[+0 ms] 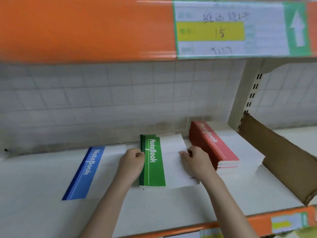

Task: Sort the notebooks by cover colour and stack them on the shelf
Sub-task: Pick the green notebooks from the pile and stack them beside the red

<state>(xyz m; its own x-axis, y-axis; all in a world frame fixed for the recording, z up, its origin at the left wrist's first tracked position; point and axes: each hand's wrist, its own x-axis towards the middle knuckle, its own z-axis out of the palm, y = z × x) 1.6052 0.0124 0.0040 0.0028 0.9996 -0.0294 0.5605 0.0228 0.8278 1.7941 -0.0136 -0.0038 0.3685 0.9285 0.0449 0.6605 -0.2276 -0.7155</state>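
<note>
Left hand (133, 161): just left of centre frame, fingers curled in a loose fist against the left, spine edge of the green notebook stack; whether it actually grips the edge cannot be told.
Right hand (194, 159): just right of centre, fingers curled down onto the white part of the top cover near its right edge, pressing or pinching it; the exact hold is unclear.
Green notebook stack (153, 166): centre of the frame, lying flat on the shelf between the two hands; a low pile, with a lower notebook peeking out at the back.
Blue notebook (85, 174): left of centre, flat on the shelf, near the left hand but apart from it.
Red notebook stack (217, 145): right of centre, the tallest pile, just beside the right hand.
Shelf (42, 203): white board with an orange front lip along the bottom right.
Cardboard piece (281, 157): right edge, leaning beyond the red pile.
Price label (228, 30): upper right, on the orange shelf edge above.
Step in hand: apparently squaring up the green pile.
Next move: likely needs both hands to nudge the edges flush, then let go and fetch another notebook.
</note>
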